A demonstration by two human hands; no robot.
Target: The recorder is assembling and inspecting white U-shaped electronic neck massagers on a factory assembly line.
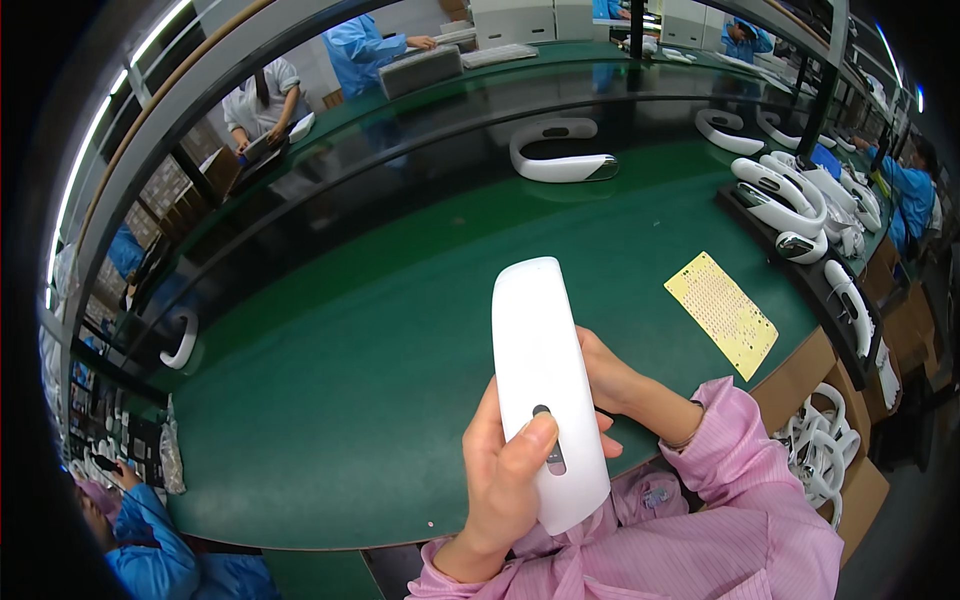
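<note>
Above the near edge of the green table (330,400), upright: a long white plastic casing (545,390). Gripped at its lower end by the left hand (500,490), fingers curled round its left edge, thumb (530,440) pressed on a dark oval slot. Behind the casing, the right hand (610,385), mostly hidden; finger state impossible to tell. Right of the casing, flat on the table, a yellow perforated sheet (722,313). Beyond the casing, a white curved piece (560,150). Far right, a rack of more curved white shells (800,205).
</note>
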